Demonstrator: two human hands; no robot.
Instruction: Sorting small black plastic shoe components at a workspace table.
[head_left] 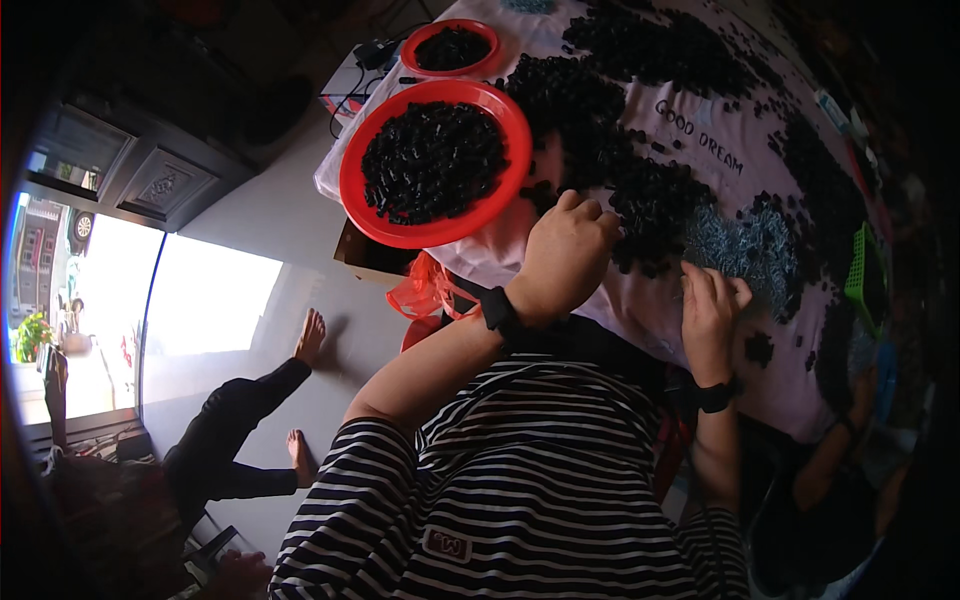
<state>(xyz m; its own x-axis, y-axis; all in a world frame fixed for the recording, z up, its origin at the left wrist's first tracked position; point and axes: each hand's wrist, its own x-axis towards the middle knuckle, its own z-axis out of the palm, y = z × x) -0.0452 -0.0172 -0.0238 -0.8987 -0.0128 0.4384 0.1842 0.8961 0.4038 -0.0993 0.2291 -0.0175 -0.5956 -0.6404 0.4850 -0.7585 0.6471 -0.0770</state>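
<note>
My left hand (568, 252) is curled closed at the near edge of a heap of small black pieces (655, 200); whatever its fingers hold is hidden. To its right, my right hand (711, 312) has its fingers bent together beside a pile of small thin blue-grey pieces (745, 250), and anything pinched there is too small to name. Both wrists wear black bands. Left of my left hand stands a large red plate (350, 190) heaped with short black pieces (432, 162). A smaller red plate (486, 63) behind it also bears black pieces.
A pale pink cloth (690, 125) covers the table, with more black pieces spread over its far and right parts. A green basket (862, 280) stands at the right edge. Below the left edge are a cardboard box (360, 258) and a red plastic bag (428, 290). Other people are at left and right.
</note>
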